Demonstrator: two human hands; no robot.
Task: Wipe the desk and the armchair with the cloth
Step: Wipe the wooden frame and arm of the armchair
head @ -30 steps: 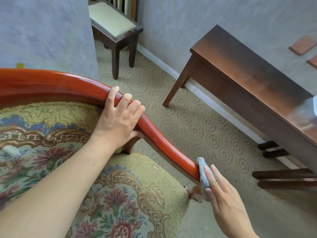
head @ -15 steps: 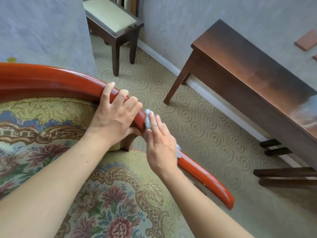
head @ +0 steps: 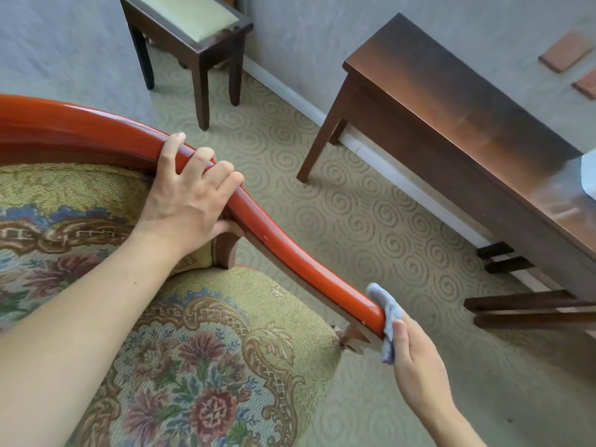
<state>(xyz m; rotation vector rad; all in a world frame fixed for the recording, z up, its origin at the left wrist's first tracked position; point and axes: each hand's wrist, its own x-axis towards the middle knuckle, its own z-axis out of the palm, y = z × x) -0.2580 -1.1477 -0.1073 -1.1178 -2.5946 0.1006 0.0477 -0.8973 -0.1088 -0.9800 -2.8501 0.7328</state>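
The armchair has a glossy red-orange wooden armrest curving from upper left down to the lower middle, and a floral tapestry seat. My left hand grips the armrest near its bend, fingers curled over the top and thumb underneath. My right hand holds a small grey-blue cloth pressed against the front tip of the armrest. The dark brown wooden desk stands along the wall at the right, apart from both hands.
A dark wooden stool with a pale green cushion stands at the top by the wall. Patterned beige carpet lies between armchair and desk. Dark wooden bars sit low under the desk at the right.
My right hand slid the cloth down the armrest from beside my left hand to the front tip. My left hand kept its grip on the bend.
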